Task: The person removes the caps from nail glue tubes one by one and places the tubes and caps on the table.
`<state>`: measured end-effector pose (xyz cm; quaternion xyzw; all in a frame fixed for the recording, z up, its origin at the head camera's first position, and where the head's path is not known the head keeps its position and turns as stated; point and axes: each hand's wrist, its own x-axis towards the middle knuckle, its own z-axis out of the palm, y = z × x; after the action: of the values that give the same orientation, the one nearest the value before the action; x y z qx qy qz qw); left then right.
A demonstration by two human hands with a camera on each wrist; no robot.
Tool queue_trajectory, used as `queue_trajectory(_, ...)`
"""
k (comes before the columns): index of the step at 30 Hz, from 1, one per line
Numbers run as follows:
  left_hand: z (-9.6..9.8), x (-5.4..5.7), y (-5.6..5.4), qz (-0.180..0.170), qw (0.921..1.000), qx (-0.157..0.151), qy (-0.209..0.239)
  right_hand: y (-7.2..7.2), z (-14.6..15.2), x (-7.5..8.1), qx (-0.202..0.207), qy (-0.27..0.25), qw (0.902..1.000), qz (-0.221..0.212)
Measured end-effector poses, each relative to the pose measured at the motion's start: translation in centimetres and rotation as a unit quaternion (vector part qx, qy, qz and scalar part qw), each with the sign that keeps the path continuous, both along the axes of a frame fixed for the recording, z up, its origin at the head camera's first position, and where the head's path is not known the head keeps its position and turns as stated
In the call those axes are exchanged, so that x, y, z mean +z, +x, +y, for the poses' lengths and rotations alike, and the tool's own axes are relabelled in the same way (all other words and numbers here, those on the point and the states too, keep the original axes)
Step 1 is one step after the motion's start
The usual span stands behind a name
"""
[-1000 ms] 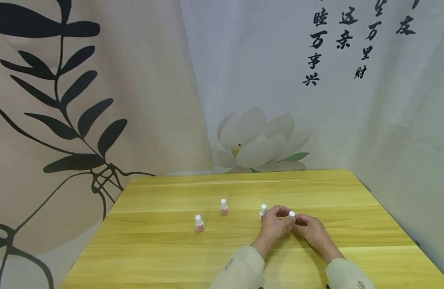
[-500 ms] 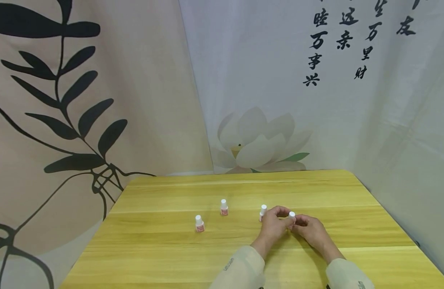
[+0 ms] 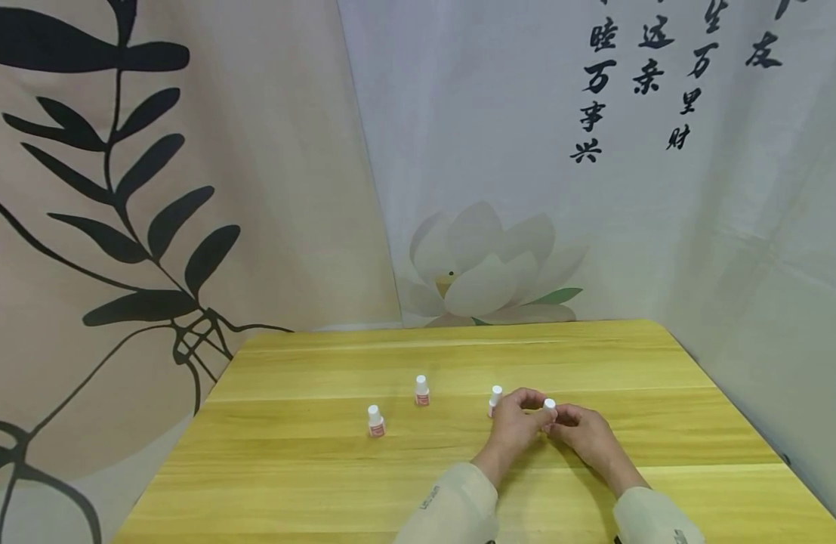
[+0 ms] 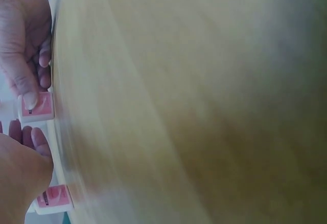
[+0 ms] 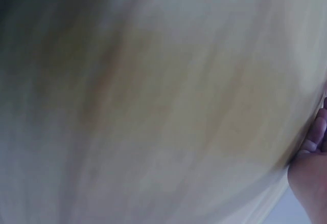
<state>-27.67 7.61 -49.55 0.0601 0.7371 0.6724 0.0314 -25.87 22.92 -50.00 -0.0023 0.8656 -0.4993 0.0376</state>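
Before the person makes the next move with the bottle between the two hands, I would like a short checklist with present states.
1. Right hand holding the small white, plastic-looking, pink-labelled bottle: ok, thumb lies on its label.
2. Left hand touching that bottle: cannot tell, fingertips are close.
3. White cap on that bottle: ok, in place.
4. Bottle base resting on the yellow wood-grain table: cannot tell, hands cover it in the head view.
5. Free space beside the left hand: not ok, a matching bottle stands close.
6. Two farther matching bottles upright: ok, both stand.
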Motion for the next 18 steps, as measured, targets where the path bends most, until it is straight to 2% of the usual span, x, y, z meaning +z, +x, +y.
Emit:
queue_trajectory(12, -0.13, -0.04, -0.14, -0.008, 0.9999, -0.007, -0.006, 0.07, 0.00, -0.03, -0.007, -0.001, 1.0000, -0.006)
queue_trajectory(18, -0.13, -0.05, -0.09, -0.001, 0.9999, -0.011, 0.000, 0.17, -0.02, -0.17, -0.009, -0.004, 0.9999, 0.000)
